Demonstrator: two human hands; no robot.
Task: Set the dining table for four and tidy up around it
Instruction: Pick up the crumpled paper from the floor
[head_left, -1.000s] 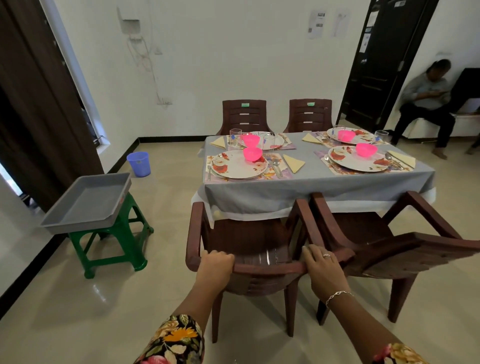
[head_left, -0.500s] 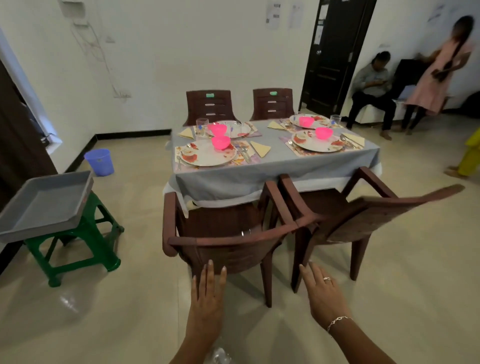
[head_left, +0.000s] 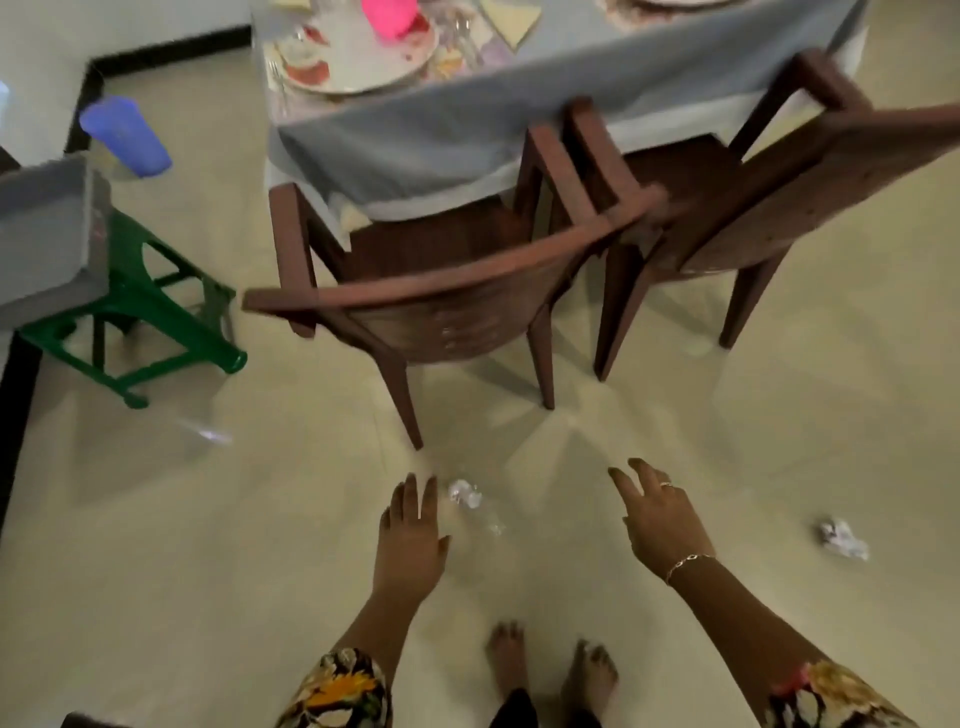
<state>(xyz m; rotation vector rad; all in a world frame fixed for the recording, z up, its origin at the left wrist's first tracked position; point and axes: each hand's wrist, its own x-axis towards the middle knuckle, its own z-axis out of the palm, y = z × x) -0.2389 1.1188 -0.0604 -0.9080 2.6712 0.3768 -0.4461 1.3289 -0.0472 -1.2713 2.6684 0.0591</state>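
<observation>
1. Looking set already: the dining table (head_left: 415, 135) is laid, two chairs (head_left: 441, 291) tucked in.
2. Tidying is what's left. Both hands, left hand (head_left: 410, 540) and right hand (head_left: 662, 525), are lowered empty, fingers spread.
3. A crumpled paper (head_left: 464, 492) on the floor just beside the left fingertips probably gets pinched next; another scrap (head_left: 841, 538) lies well apart.

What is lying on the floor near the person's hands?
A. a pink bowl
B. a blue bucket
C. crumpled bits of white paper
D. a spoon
C: one crumpled white paper ball lies on the beige tile floor just beside the left hand, and another crumpled white paper ball lies out past the right hand.
</observation>
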